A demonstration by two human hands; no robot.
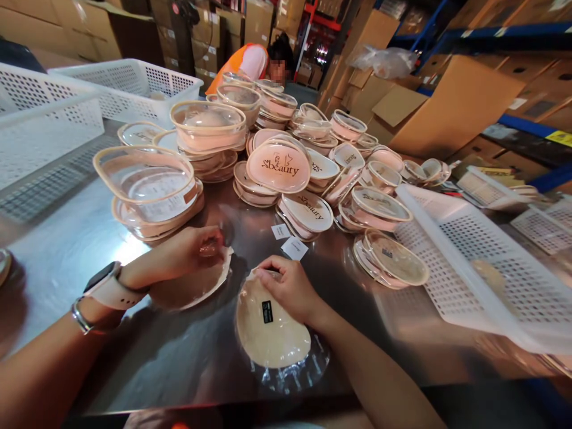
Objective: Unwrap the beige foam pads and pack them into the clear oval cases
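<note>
My right hand (290, 286) pinches the upper tip of a beige bra-cup-shaped pad (277, 339) that bears a small black label. Clear film (290, 378) shows around its lower edge. At left, my left hand (196, 256), with a watch on the wrist, has its fingers curled at the upper edge of a second beige pad (196, 289); its fingertips are partly hidden. Two small white printed tags (294, 248) lie just beyond my hands. Behind them are piled clear-lidded oval cases (279, 167), several with "beauty" on them.
White perforated baskets stand at the left (49, 119) and right (482, 268) on the shiny metal table (187, 369). Stacked cases (152, 179) rise close beyond my left hand. A person in an orange vest (227, 68) bends behind the pile. Cardboard boxes (456, 107) and shelving fill the back.
</note>
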